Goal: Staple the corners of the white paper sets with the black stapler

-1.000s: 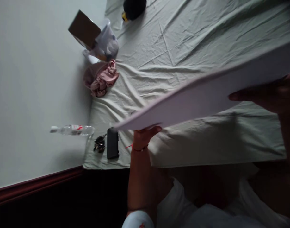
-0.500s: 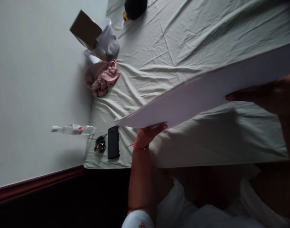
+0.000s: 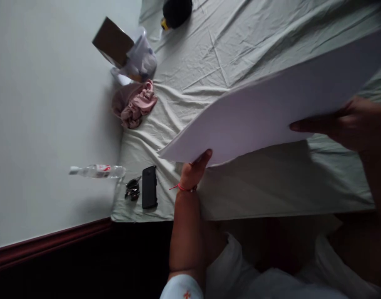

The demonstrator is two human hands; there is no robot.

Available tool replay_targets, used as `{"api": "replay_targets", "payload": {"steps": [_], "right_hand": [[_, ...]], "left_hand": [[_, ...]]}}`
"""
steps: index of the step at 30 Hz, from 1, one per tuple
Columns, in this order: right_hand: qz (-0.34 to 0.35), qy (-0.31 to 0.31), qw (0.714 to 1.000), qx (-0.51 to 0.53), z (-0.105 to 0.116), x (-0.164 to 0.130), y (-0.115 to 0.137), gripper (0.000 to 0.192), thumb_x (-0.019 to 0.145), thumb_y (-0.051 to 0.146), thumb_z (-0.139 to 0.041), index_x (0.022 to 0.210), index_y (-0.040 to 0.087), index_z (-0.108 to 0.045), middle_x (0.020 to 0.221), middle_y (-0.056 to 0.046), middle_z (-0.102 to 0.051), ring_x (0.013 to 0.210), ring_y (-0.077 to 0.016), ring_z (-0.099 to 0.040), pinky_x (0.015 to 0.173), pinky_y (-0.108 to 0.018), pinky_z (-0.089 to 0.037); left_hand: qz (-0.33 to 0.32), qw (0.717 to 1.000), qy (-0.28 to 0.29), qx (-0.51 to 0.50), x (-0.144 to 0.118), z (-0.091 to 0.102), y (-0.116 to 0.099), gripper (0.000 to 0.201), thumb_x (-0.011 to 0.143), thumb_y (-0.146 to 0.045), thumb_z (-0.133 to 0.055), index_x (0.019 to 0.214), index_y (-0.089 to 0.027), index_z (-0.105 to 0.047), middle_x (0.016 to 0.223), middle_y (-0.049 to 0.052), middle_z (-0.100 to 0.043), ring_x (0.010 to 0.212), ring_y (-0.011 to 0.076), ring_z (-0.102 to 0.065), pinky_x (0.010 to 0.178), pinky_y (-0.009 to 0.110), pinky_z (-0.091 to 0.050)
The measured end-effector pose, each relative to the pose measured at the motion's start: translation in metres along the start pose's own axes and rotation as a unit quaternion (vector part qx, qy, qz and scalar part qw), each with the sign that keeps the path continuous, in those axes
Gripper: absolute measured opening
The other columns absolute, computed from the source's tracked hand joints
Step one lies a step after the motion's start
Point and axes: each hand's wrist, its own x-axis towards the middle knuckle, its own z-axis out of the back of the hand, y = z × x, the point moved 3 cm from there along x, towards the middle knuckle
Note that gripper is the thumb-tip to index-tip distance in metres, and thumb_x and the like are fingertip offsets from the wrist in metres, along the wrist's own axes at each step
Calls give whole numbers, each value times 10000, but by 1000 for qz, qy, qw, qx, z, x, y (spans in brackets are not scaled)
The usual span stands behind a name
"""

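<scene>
Here, left hand (image 3: 193,172) and right hand (image 3: 349,122), grip clamped on smooth flat white board (image 3: 271,112) above wrinkled sheet (image 3: 209,54).

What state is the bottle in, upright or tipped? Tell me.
Cannot tell: the bottle runs sideways in frame, cap left, but the whole view looks rotated.

I saw a bed (image 3: 240,54) under a wrinkled pale sheet. Taking the black phone (image 3: 149,187) as landmark, sunglasses (image 3: 132,189) lay just left, pink cloth (image 3: 134,103) beyond it, a dark round thing (image 3: 177,11) farthest off.
</scene>
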Motion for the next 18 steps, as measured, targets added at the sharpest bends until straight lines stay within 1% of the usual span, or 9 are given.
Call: {"api": "replay_targets", "payload": {"steps": [3, 5, 8, 11, 13, 15, 16, 18], "right_hand": [[-12, 40, 997, 58, 0, 1, -2, 452, 590, 537, -962, 847, 204, -795, 1075, -48, -767, 1129, -290, -714, 1071, -521, -598], [-37, 52, 995, 75, 1, 1, -5, 487, 566, 560, -959, 865, 207, -807, 1056, -62, -764, 1058, -278, -726, 1044, -531, -609], [-68, 60, 992, 89, 1, 0, -6, 531, 525, 568, -965, 903, 221, -827, 1036, -61, -768, 930, -228, -732, 905, -457, -650], [-96, 55, 986, 126, 1, -2, -3, 535, 451, 514, -999, 848, 201, -822, 964, -69, -770, 775, -176, -707, 691, -339, -629], [-124, 26, 982, 141, 4, -2, -4, 504, 453, 457, -1012, 841, 199, -821, 935, -77, -769, 699, -155, -687, 597, -290, -589], [-149, -30, 979, 134, 7, 0, -7, 436, 519, 391, -1004, 874, 211, -825, 969, -85, -773, 687, -148, -687, 561, -259, -567], [-155, -60, 978, 130, 9, 1, -9, 403, 558, 355, -993, 898, 218, -827, 1008, -87, -776, 701, -146, -695, 563, -247, -566], [-152, -112, 974, 124, 11, 3, -12, 376, 602, 294, -976, 941, 227, -829, 1083, -85, -774, 730, -136, -704, 569, -218, -560]], "left_hand": [[34, 998, 0, -57, 1, -3, -4, 552, 778, -590, -848, 1129, -172, -769, 1161, 113, -776, 1192, 284, -709, 1147, 425, -518], [46, 996, 12, -82, 1, -4, -6, 583, 773, -565, -864, 1186, -170, -749, 1183, 110, -771, 1216, 287, -698, 1166, 433, -501], [63, 990, 30, -121, 3, -7, -6, 591, 767, -512, -886, 1228, -182, -718, 1213, 106, -763, 1262, 286, -678, 1176, 444, -491], [110, 975, 52, -184, 4, -10, -6, 566, 723, -486, -922, 1166, -192, -727, 1196, 105, -770, 1221, 283, -702, 1101, 429, -550], [152, 963, 74, -209, 5, -12, -7, 515, 709, -503, -928, 1066, -179, -747, 1085, 109, -794, 1140, 286, -735, 998, 414, -601], [182, 955, 92, -214, 5, -11, -8, 486, 692, -526, -935, 955, -160, -751, 940, 105, -801, 1009, 275, -764, 861, 374, -631], [190, 954, 97, -212, 6, -10, -9, 486, 674, -524, -947, 916, -155, -746, 889, 96, -798, 929, 254, -769, 789, 341, -630], [196, 953, 98, -208, 7, -6, -9, 500, 626, -501, -978, 888, -154, -731, 850, 64, -793, 770, 190, -750, 652, 266, -596]]}}
